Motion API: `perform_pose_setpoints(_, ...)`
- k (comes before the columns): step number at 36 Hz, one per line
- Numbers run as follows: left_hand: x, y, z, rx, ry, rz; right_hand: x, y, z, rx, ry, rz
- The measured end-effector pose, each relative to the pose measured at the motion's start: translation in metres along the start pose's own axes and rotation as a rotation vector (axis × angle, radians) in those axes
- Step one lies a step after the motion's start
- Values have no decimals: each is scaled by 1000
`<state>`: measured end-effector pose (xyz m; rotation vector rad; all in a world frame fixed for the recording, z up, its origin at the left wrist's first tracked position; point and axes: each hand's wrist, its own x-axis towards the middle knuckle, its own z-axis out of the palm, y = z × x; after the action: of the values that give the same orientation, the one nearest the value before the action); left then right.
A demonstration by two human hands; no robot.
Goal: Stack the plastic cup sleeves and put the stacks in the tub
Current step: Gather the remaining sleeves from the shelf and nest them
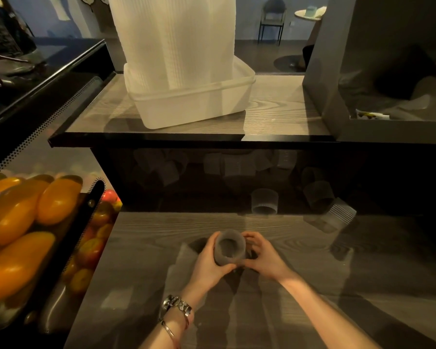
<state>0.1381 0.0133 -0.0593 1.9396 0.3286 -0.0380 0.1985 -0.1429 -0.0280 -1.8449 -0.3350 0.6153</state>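
Both of my hands hold one stack of translucent ribbed cup sleeves (229, 249) above the lower wooden counter, its open end turned towards me. My left hand (208, 260) curls round its left side. My right hand (263, 255) grips its right side. Loose sleeves lie further back on the counter: one upright sleeve (264, 201), one tilted sleeve (339, 215), and several more dim in the shadow under the shelf. The white plastic tub (194, 102) stands on the upper shelf with tall sleeve stacks (171, 39) rising out of it.
A glass display case (35, 222) filled with orange and red fruit borders the counter on the left. A grey open-fronted box (363, 96) stands on the upper shelf at the right. The shelf's dark front edge (161, 141) overhangs the back of the counter.
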Motion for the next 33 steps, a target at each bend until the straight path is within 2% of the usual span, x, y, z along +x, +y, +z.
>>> perform_pose_setpoints(3, 7, 3, 1, 7, -23, -72, 3, 2, -10, 68, 67, 10)
perform_pose_setpoints(6, 17, 11, -2, -60, 32, -137, 8, 1, -24, 67, 286, 3)
perform_pose_setpoints(9, 33, 29, -5, -119, 36, -114, 18, -2, -42, -1, 523, -2)
perform_pose_setpoints(12, 54, 51, -4, -123, -17, -78, 31, -4, -60, -51, 647, 7)
perform_pose_setpoints(17, 83, 88, 12, 35, -196, -92, 49, -4, -78, -52, 621, 146)
perform_pose_setpoints(22, 92, 102, 37, 132, -299, -183, 57, -2, -79, 49, 522, 217)
perform_pose_setpoints(27, 94, 102, 46, 137, -312, -206, 60, 4, -80, 113, 428, 208)
perform_pose_setpoints(33, 95, 100, 42, 161, -283, -146, 61, 1, -75, -19, 418, 150)
